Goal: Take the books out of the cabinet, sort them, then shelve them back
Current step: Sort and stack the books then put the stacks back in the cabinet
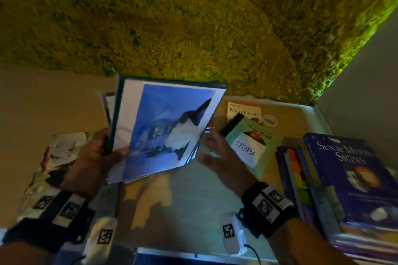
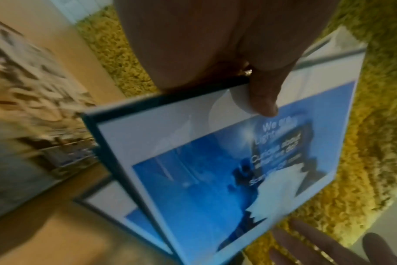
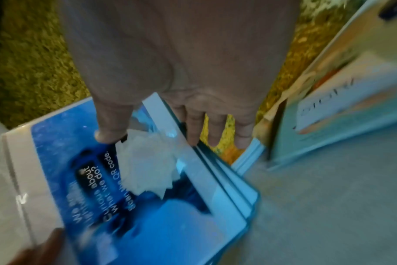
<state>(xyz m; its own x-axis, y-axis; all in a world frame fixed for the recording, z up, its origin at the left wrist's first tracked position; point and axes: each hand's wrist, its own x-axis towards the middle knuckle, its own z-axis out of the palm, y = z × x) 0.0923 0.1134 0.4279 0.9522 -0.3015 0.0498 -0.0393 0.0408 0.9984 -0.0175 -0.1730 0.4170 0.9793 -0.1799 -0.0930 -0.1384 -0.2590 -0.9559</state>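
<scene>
A sheaf of thin blue-covered booklets [image 1: 165,131] is held up above the bench [image 1: 193,196], tilted, near its far edge where the yellow-green shag surface [image 1: 193,17] begins. At least three layered edges can be counted in the right wrist view, though blur prevents an exact count. The sheaf is gripped at its left edge by the left hand [image 1: 97,153], thumb laid across the front cover and fingers behind. The right hand [image 1: 217,153] is spread, fingers straight; in the right wrist view its thumb and fingertips [image 3: 193,132] are seen at the sheaf's right edge, and whether they press it cannot be told.

Toward the far right of the bench two books lie flat: one titled "Meal Dishes" [image 1: 244,112] and a green one [image 1: 254,148] bearing a white "STORA" label, overlapping it. One dark slim object [image 1: 231,125] rests across them, and one roll of tape [image 1: 270,120] lies just beside. At the right edge one stack of books [image 1: 344,200] is topped by "Sun & Moon Signs" [image 1: 346,165]. At the left edge a blurred printed item [image 1: 56,161] is seen.
</scene>
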